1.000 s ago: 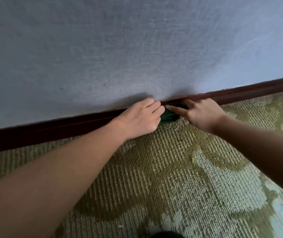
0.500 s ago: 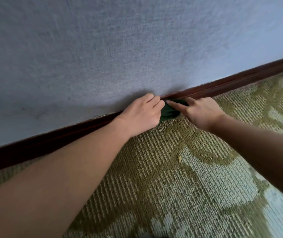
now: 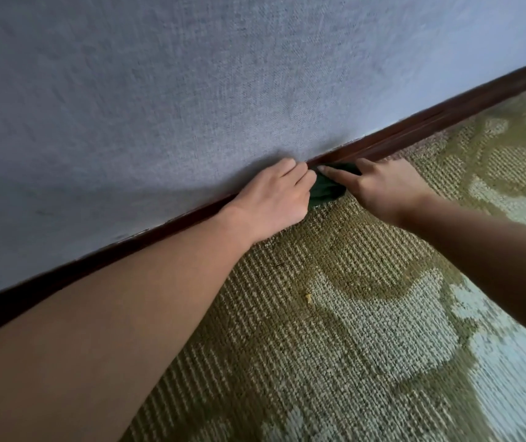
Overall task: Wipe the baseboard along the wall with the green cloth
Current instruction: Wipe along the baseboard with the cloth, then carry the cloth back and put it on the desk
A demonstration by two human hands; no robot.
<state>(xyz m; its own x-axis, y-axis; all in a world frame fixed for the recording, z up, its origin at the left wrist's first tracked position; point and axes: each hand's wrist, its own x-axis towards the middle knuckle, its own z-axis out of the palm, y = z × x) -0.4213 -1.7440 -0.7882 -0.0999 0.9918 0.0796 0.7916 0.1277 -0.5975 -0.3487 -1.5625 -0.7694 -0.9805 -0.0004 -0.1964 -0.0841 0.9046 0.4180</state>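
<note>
A dark brown wooden baseboard (image 3: 421, 124) runs diagonally along the foot of a grey-blue wall. The dark green cloth (image 3: 327, 189) is bunched against the baseboard between my two hands, mostly covered by them. My left hand (image 3: 271, 199) grips the cloth's left side, its knuckles touching the wall. My right hand (image 3: 379, 186) holds the cloth's right side, forefinger stretched along its top edge against the baseboard.
The wall (image 3: 191, 90) fills the upper half. Below lies an olive and pale patterned carpet (image 3: 335, 330) with a small yellow crumb (image 3: 308, 297) on it. My forearms cross the lower left and right of the view.
The view has tilted, so the baseboard now slopes more steeply up to the right. Both hands stay on the cloth at the baseboard, and the carpet pattern under them has shifted.
</note>
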